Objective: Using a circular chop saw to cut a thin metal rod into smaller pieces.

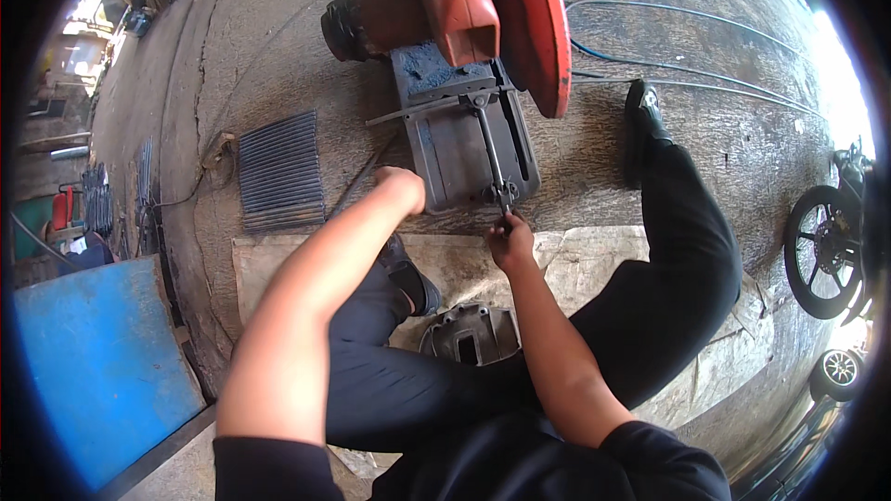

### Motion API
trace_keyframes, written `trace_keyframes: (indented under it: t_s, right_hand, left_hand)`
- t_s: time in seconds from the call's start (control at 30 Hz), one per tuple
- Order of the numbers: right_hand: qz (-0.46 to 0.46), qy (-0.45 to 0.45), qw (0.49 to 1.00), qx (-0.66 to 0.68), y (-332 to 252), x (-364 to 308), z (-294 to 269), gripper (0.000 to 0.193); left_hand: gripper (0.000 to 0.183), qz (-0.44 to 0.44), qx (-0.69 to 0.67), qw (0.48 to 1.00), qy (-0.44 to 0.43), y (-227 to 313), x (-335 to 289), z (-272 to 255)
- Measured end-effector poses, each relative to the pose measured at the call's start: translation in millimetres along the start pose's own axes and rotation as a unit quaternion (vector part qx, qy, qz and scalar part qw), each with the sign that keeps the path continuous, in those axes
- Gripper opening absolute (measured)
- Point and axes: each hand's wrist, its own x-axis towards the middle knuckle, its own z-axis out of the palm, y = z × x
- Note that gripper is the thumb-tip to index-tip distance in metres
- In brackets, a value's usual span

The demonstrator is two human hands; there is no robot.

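Observation:
A red cut-off saw (455,5) stands on the ground in front of me, its dark metal base (455,158) toward me. My right hand (511,243) is closed round the dark handle at the near end of the saw's vise screw (493,153). Beside the base's near left corner is my left hand (401,189), its fingers curled and mostly hidden; what they hold, if anything, does not show. A thin metal bar (399,117) lies across the base at the vise, sticking out to the left.
Several dark rods (280,172) lie side by side left of the saw. A grey metal housing (471,335) sits between my legs near a pale sheet (594,246). Cables (687,65) cross the ground at right. A blue panel (102,362) and a motorcycle wheel (822,252) flank me.

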Motion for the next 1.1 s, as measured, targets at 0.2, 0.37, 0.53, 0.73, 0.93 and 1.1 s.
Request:
trace_keyframes:
  t_s: [0.2, 0.37, 0.53, 0.73, 0.93, 1.1]
  right_hand:
    - [-0.067, 0.039, 0.987, -0.138, 3, -15, 2, 0.041]
    - [-0.119, 0.034, 0.967, -0.224, 3, -13, 2, 0.048]
    - [-0.218, 0.006, 0.91, -0.353, -14, -14, 0, 0.049]
    - [-0.278, 0.078, 0.855, -0.432, -13, -5, 9, 0.051]
    - [-0.455, 0.213, 0.748, -0.434, 19, -41, 41, 0.041]
    - [-0.384, -0.209, 0.774, -0.459, 69, -121, 114, 0.032]
  left_hand:
    - [0.043, -0.182, -0.668, 0.669, 0.27, -48, 121, 7]
    - [0.05, -0.082, -0.973, 0.157, 0.151, -54, 174, -3]
    - [0.033, -0.097, -0.974, 0.066, 0.193, -67, 183, 1]
    - [0.029, -0.055, -0.942, -0.127, 0.306, -103, 133, 22]
    - [0.03, -0.146, -0.868, 0.025, 0.474, -172, -3, 37]
    - [0.031, -0.126, -0.834, 0.09, 0.53, -202, -144, 28]
